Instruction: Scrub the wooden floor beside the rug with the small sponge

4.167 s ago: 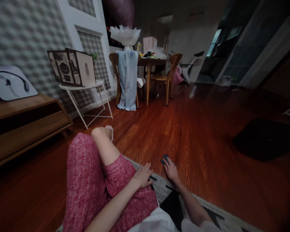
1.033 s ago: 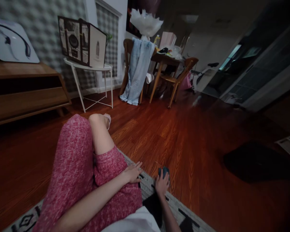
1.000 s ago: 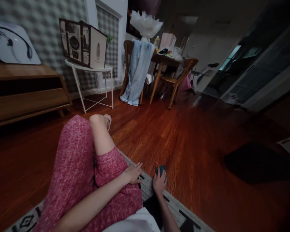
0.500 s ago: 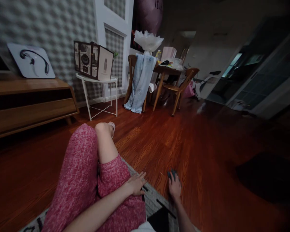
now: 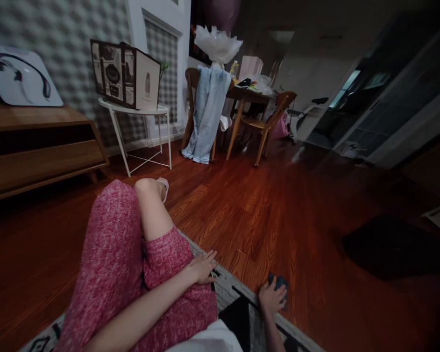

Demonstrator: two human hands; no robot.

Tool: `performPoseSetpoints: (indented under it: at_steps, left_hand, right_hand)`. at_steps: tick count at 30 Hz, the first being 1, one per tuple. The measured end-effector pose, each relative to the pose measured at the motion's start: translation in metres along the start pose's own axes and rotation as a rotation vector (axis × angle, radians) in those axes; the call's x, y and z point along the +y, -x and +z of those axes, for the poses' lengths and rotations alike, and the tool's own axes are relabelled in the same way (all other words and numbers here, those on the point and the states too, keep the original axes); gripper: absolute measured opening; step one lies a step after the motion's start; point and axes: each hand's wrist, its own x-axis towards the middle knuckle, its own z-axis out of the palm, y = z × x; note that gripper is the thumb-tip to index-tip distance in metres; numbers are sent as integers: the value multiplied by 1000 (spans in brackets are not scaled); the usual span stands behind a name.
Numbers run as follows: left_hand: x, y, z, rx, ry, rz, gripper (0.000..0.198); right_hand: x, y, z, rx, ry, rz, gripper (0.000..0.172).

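Note:
My left hand (image 5: 204, 268) lies flat with fingers stretched out, on the pink trouser leg (image 5: 168, 256) at the edge of the patterned rug (image 5: 227, 291). Down on the wooden floor (image 5: 256, 230), just past the rug's border, my right hand (image 5: 272, 296) presses on a small dark blue cloth (image 5: 280, 283). Its fingers lie over the cloth, which is bunched up and partly hidden under the palm. A thin light-coloured strand or scratch, too small to make out, shows on the floor between the two hands.
Ahead stand a white side table (image 5: 139, 110) bearing a printed box (image 5: 146, 80), a chair draped with jeans (image 5: 208, 112), and a wooden table and chair (image 5: 269, 124). At left is a wooden cabinet (image 5: 40, 159). A dark shape (image 5: 392, 247) lies on the floor at right.
My right hand has drawn the cloth back toward me and slightly right, near the rug's edge. My left hand stays resting in place. The view has turned a little to the right.

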Motion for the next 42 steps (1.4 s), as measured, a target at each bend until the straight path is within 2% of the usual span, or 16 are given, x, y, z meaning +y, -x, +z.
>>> performPoseSetpoints:
  at_steps: [9, 11, 13, 16, 18, 21, 25, 28, 30, 33, 36, 39, 42]
  left_hand:
    - [4, 2, -7, -24, 0, -26, 71]
    - [2, 0, -5, -19, -8, -17, 71]
    - [-1, -1, -1, 0, -15, 5, 71]
    - [-4, -3, 4, 24, -10, 16, 70]
    - [-4, -3, 4, 25, -5, 8, 69]
    - [-1, -1, 1, 15, -3, 2, 70]
    - [3, 0, -3, 9, -3, -10, 68]
    - [2, -2, 0, 5, -3, -18, 67]
    - [0, -4, 4, 20, 9, -8, 68]
    - [-4, -8, 10, 42, 25, 14, 69]
    - [-5, -9, 11, 34, 17, 21, 68]
    - [-3, -7, 7, 15, 7, 12, 68]
    - [-1, -4, 4, 5, 17, -3, 68]
  right_hand:
    - [-156, 77, 34, -343, -32, -582, 57]
    - [-176, 86, 39, -385, -38, -648, 56]
    - [-184, 82, 42, -411, -51, -716, 54]
    - [-172, 54, 39, -417, -92, -865, 51]
    - [-150, 24, 32, -389, -88, -870, 51]
    - [-98, -29, 15, -339, -29, -685, 52]
    - [-3, -84, -9, -254, 49, -323, 56]
    - [60, -94, -21, -138, 70, -89, 60]
    - [84, -84, -24, -46, 56, -15, 61]
    - [84, -59, -21, 91, 27, 36, 63]
    - [55, -35, -14, 190, 1, 97, 63]
    - [15, -21, -7, 176, -17, 101, 64]
    - [-23, -10, 3, 87, -44, -11, 65]
